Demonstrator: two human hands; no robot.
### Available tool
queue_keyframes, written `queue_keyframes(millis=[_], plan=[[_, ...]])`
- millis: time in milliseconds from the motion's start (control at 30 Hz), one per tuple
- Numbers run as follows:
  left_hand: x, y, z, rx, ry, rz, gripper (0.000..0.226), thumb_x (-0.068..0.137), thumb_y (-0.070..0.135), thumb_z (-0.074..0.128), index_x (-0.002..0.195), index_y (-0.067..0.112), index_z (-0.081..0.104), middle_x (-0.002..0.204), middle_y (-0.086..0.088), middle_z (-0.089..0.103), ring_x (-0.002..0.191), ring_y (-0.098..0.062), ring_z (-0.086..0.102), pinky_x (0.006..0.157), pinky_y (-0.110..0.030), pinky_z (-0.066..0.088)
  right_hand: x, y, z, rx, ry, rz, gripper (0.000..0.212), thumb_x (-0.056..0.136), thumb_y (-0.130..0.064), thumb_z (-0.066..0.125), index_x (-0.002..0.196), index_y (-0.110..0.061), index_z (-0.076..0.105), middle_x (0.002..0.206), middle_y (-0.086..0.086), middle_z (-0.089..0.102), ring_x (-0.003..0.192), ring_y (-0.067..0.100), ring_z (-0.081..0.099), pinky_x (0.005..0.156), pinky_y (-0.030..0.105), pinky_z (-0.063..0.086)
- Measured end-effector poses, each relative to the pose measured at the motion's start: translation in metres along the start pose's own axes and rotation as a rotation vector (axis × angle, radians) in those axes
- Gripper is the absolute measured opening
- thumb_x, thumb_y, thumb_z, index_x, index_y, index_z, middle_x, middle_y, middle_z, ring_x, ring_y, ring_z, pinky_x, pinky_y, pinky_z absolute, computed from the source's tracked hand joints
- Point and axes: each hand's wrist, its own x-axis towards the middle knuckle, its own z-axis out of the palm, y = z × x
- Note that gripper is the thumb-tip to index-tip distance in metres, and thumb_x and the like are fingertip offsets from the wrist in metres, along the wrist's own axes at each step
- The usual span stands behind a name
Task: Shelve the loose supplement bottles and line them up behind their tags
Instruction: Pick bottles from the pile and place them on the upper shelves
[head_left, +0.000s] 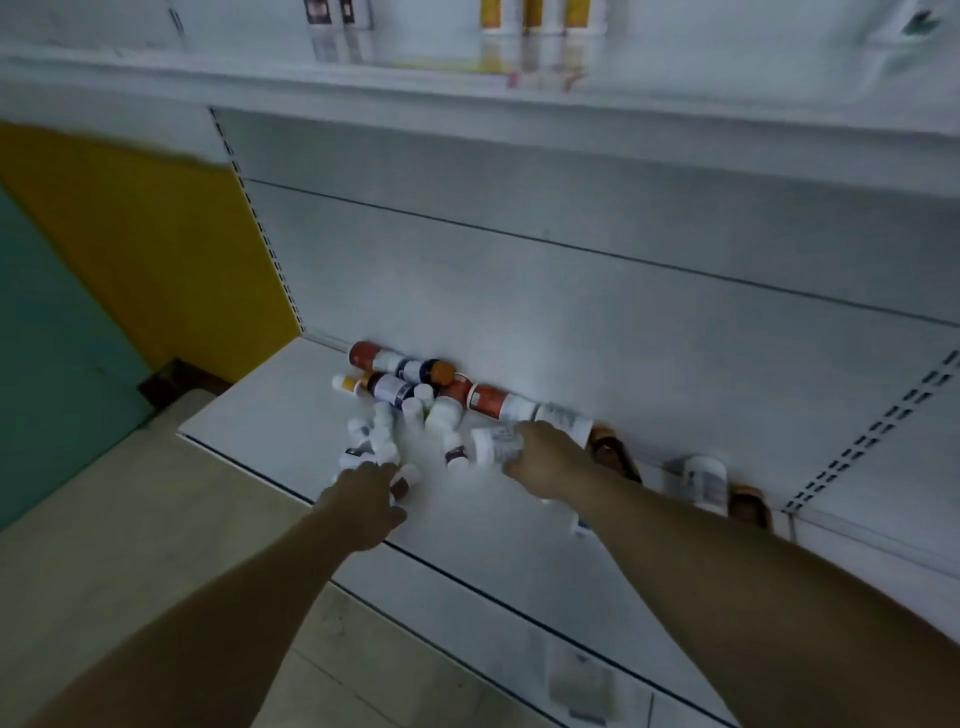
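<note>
Barely started: supplement bottles (410, 395) lie jumbled on the bottom shelf (493, 551) by its back panel, none lined up; right hand (540, 460) seems to grip a white bottle (491, 444), left hand (363, 499) reaches small ones, its grip lost in blur.

1. Single head view, wide-angle, facing forward and steeply down at a low shelf (270, 410)
2. Close: arms (727, 561) run from bottom edge to bottles (415, 395) mid-frame
3. Upper shelf (363, 78) at top edge, floor (104, 545) lower left; blurred
</note>
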Motion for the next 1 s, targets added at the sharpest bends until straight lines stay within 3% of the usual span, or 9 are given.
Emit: queue_keyframes(millis=[100,200,300,433,533,633,700,833,1000], plan=[[0.04,-0.014,0.023,0.078,0.055,0.121,0.051,0.083,0.043,0.06,0.128,0.022,0.05,0.118,-0.004,0.056,0.108,-0.024,0.053,0.091,-0.036,0.046,0.033,-0.01,0.033,-0.158,0.006,0.031,0.06,0.088,-0.033,0.057,0.141,-0.018,0.034,0.142,0.008,0.04,0.129,0.029,0.043,0.104,0.048,0.038],[0.07,-0.02,0.045,0.206,0.07,0.21,0.056,0.088,0.048,0.053,0.134,0.018,0.04,0.129,-0.007,0.046,0.117,-0.028,0.049,0.094,-0.04,0.043,0.046,-0.012,0.056,-0.417,0.015,0.092,0.081,0.088,-0.019,0.057,0.151,-0.017,0.007,0.155,0.009,0.014,0.141,0.031,0.018,0.109,0.053,0.024],[0.083,-0.025,0.057,0.224,0.12,0.236,0.046,0.092,0.037,0.049,0.132,0.018,0.037,0.13,-0.006,0.047,0.118,-0.027,0.051,0.093,-0.04,0.045,0.05,-0.013,0.067,-0.602,0.137,0.098,0.066,0.085,-0.017,0.059,0.143,-0.013,0.029,0.139,0.013,0.031,0.127,0.032,0.033,0.103,0.045,0.033],[0.089,-0.026,0.056,0.061,0.159,0.315,0.028,0.094,0.022,0.044,0.121,0.016,0.047,0.118,-0.005,0.058,0.106,-0.024,0.058,0.088,-0.033,0.047,0.045,-0.016,0.063,-0.581,0.19,0.113,0.051,0.088,-0.034,0.056,0.131,-0.011,0.041,0.138,0.013,0.041,0.133,0.031,0.03,0.106,0.043,0.03],[0.071,-0.017,0.029,-0.536,0.056,0.217,0.017,0.092,0.018,0.056,0.107,0.011,0.059,0.094,-0.003,0.062,0.088,-0.021,0.058,0.076,-0.028,0.045,0.023,-0.029,0.044,-0.286,0.344,0.096,0.051,0.086,-0.044,0.058,0.121,-0.008,0.047,0.12,0.013,0.056,0.116,0.031,0.048,0.094,0.039,0.04],[0.031,-0.01,-0.013,-1.231,-0.259,0.09,0.01,0.091,0.004,0.056,0.097,0.008,0.063,0.089,-0.009,0.062,0.082,-0.022,0.058,0.08,-0.033,0.051,-0.027,-0.069,0.018,0.429,0.467,0.168,0.035,0.086,-0.04,0.059,0.115,-0.023,0.051,0.099,-0.003,0.062,0.089,0.019,0.06,0.072,0.029,0.047],[0.003,-0.01,-0.041,-1.492,-0.393,0.099,0.02,0.091,-0.003,0.05,0.106,0.002,0.062,0.099,-0.017,0.063,0.084,-0.024,0.061,0.08,-0.033,0.051,-0.065,-0.1,0.006,0.875,0.456,0.245,0.023,0.093,-0.029,0.052,0.116,-0.031,0.051,0.097,-0.012,0.061,0.086,0.011,0.059,0.07,0.024,0.046],[-0.052,-0.013,-0.089,-1.729,-0.552,0.232,0.044,0.092,-0.007,0.035,0.124,0.018,0.054,0.109,-0.02,0.064,0.095,-0.03,0.062,0.086,-0.039,0.051,-0.133,-0.15,-0.007,1.536,0.435,0.314,0.021,0.098,-0.025,0.044,0.111,-0.017,0.058,0.095,0.009,0.063,0.082,0.02,0.06,0.076,0.042,0.053],[-0.116,-0.014,-0.136,-1.749,-0.639,0.399,0.048,0.09,-0.009,0.034,0.119,0.02,0.059,0.113,-0.015,0.065,0.084,-0.024,0.07,0.082,-0.037,0.053,-0.201,-0.188,-0.023,1.571,0.496,0.151,0.053,0.076,-0.043,0.057,0.123,-0.017,0.053,0.104,0.013,0.063,0.081,0.022,0.063,0.072,0.036,0.051]])
